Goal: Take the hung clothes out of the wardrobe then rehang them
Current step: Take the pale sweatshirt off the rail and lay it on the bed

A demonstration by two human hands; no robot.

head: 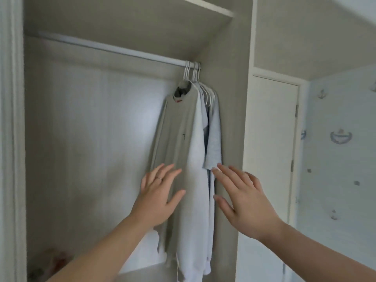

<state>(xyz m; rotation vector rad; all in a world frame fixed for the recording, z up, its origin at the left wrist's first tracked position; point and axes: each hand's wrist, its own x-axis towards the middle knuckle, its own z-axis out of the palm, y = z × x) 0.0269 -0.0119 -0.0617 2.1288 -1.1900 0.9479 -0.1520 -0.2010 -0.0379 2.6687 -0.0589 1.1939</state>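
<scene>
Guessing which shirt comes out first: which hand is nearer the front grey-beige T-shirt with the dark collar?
Left. The left hand overlaps the grey-beige T-shirt low down; the right hand is off to its right, by the pale blue garment.

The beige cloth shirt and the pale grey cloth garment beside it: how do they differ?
The beige shirt hangs frontmost on the rail; the pale grey garment hangs just behind it. The beige shirt shows a dark inner collar; the pale garment's is hidden. Both hang on white hangers.
</scene>
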